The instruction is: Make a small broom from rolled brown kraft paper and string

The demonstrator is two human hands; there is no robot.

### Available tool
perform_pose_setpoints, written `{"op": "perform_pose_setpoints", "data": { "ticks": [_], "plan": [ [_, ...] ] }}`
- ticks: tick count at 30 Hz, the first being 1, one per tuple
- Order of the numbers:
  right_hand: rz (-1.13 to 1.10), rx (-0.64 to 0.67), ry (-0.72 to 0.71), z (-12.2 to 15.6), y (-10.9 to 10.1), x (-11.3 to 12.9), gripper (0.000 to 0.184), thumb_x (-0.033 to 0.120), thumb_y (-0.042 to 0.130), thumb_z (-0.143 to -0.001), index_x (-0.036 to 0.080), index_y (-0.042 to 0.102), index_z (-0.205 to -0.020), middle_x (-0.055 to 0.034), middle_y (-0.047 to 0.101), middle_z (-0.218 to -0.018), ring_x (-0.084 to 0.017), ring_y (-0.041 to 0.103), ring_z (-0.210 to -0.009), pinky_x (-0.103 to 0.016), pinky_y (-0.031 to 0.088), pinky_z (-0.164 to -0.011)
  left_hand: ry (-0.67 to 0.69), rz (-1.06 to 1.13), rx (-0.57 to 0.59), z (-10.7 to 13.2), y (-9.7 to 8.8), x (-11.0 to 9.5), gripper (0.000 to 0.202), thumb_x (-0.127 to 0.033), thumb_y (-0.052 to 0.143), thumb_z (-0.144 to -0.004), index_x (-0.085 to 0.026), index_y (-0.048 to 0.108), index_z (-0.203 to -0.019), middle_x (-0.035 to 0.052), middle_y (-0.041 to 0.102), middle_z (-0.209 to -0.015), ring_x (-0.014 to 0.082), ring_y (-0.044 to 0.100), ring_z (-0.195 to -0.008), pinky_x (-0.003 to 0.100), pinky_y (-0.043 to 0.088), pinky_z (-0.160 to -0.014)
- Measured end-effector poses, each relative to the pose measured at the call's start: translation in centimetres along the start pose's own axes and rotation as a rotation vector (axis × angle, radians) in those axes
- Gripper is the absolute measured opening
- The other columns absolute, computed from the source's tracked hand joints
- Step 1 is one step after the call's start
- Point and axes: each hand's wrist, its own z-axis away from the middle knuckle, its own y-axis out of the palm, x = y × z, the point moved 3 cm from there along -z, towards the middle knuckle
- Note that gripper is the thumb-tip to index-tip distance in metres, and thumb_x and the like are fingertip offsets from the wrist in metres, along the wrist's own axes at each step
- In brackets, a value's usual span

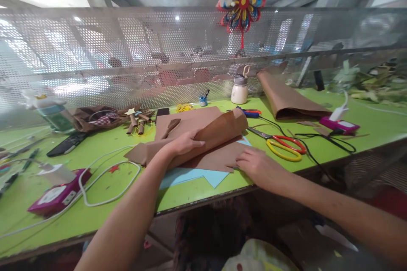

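Observation:
My left hand lies on a loosely rolled sheet of brown paper in the middle of the green table, fingers curled over its edge. My right hand rests flat on a flat brown sheet at its right corner, fingers pointing left. Under the brown sheets lies a light blue paper with a zigzag cut edge. Red and yellow scissors lie just right of my right hand.
A folded brown paper stack and a white glue jar stand at the back. A pink device with a white cable lies at the left, another pink device at the right. A perforated metal screen backs the table, with a paper pinwheel on it.

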Motion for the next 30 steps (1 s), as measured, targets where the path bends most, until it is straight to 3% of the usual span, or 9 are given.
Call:
{"op": "perform_pose_setpoints", "data": {
  "ticks": [4, 9, 14, 19, 23, 26, 30],
  "plan": [
    [-0.111, -0.112, 0.05, 1.6, 0.9, 0.6, 0.026, 0.004, 0.042, -0.087, 0.012, 0.065, -0.095, -0.0128, 0.066, -0.094, -0.022, 0.057, -0.092, -0.037, 0.049, -0.078, -0.014, -0.047, -0.007, 0.1, 0.1, 0.0, 0.066, -0.041, 0.053, -0.078, -0.016, 0.039, -0.136, 0.0071, 0.048, -0.138, 0.0258, 0.047, -0.122, 0.033, 0.035, -0.103],
    [-0.201, -0.282, 0.09, 2.5, 1.5, 0.0, 0.019, 0.012, 0.049, -0.088, 0.014, 0.065, -0.097, -0.0103, 0.069, -0.095, -0.022, 0.061, -0.091, -0.041, 0.049, -0.084, -0.045, -0.157, 0.054, 1.0, 0.6, -1.2, 0.067, -0.039, 0.053, -0.079, -0.017, 0.034, -0.139, 0.009, 0.049, -0.137, 0.0255, 0.05, -0.119, 0.032, 0.037, -0.101],
    [-0.292, -0.298, 0.142, 2.8, 2.0, -1.0, 0.015, 0.018, 0.053, -0.087, 0.018, 0.066, -0.094, -0.007, 0.07, -0.093, -0.022, 0.063, -0.09, -0.039, 0.05, -0.084, -0.07, -0.183, 0.073, 1.4, 0.8, -1.7, 0.067, -0.037, 0.05, -0.081, -0.017, 0.03, -0.142, 0.0118, 0.053, -0.132, 0.0255, 0.053, -0.116, 0.033, 0.04, -0.097],
    [-0.308, -0.313, 0.179, 2.6, 1.8, -1.6, 0.013, 0.022, 0.055, -0.086, 0.019, 0.067, -0.09, -0.0047, 0.071, -0.089, -0.02, 0.066, -0.086, -0.036, 0.052, -0.083, -0.002, -0.191, 0.068, 1.5, 1.0, -1.9, 0.066, -0.034, 0.05, -0.081, -0.021, 0.028, -0.142, 0.0102, 0.054, -0.131, 0.0242, 0.054, -0.114, 0.031, 0.041, -0.095],
    [-0.277, -0.32, 0.202, 0.9, 0.7, -3.3, 0.015, 0.021, 0.054, -0.088, 0.016, 0.067, -0.089, -0.0071, 0.071, -0.091, -0.02, 0.066, -0.085, -0.033, 0.053, -0.08, -0.022, -0.194, 0.038, 1.6, 0.8, -2.1, 0.061, -0.035, 0.047, -0.083, -0.019, 0.032, -0.14, 0.0099, 0.057, -0.127, 0.0241, 0.057, -0.109, 0.031, 0.043, -0.091],
    [-0.206, -0.282, 0.115, -0.8, -1.1, -4.3, 0.016, 0.018, 0.051, -0.088, 0.015, 0.067, -0.091, -0.0082, 0.07, -0.091, -0.021, 0.063, -0.088, -0.037, 0.05, -0.084, -0.038, -0.202, 0.0, 1.4, 0.4, -2.0, 0.056, -0.036, 0.047, -0.083, -0.015, 0.039, -0.135, 0.0118, 0.057, -0.126, 0.0254, 0.057, -0.108, 0.032, 0.043, -0.091],
    [-0.019, -0.319, 0.08, -2.0, -4.0, -2.4, 0.027, 0.012, 0.049, -0.087, 0.014, 0.062, -0.111, -0.0132, 0.063, -0.108, -0.026, 0.054, -0.103, -0.044, 0.043, -0.091, -0.007, -0.193, -0.043, 0.8, 0.1, -1.4, 0.054, -0.035, 0.046, -0.084, -0.016, 0.041, -0.134, 0.0103, 0.055, -0.13, 0.0251, 0.054, -0.112, 0.033, 0.041, -0.096]
  ]
}}
